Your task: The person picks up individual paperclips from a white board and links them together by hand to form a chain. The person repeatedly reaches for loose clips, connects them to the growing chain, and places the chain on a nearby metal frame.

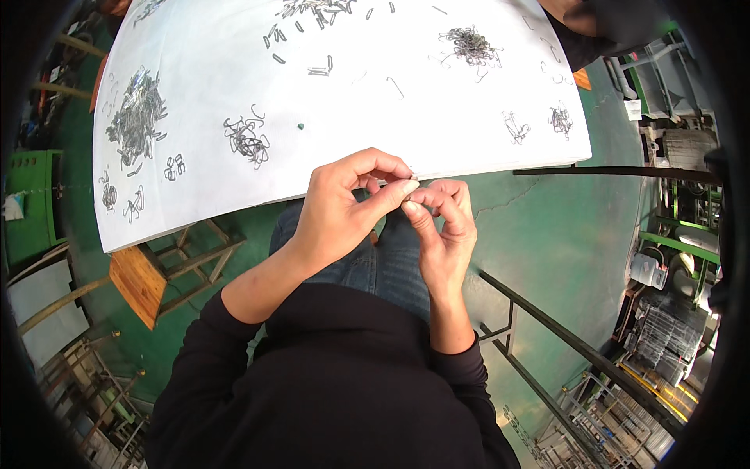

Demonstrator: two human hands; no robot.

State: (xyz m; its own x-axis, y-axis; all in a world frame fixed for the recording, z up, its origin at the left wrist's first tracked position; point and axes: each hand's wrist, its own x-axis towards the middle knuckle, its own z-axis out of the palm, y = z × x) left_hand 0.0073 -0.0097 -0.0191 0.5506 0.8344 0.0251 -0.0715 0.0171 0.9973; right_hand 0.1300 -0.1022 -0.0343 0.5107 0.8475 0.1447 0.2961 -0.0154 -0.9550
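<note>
Though tiny, dark piece (407, 199) between left hand (336, 207) and right hand (445, 230).

Two hands (340, 207) (448, 236) at centre; one white desk (351, 117); one green bit (301, 126), upper centre; three wire-hook clusters (476, 47) (514, 127) (560, 119), upper right.

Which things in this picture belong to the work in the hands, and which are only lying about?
Apparently in the work:
left hand, right hand
small metal piece, mostly hidden
wire hook pile
elongated metal link pile
white-topped table

Seemingly just about:
small green bit
wooden-seated stool
</note>
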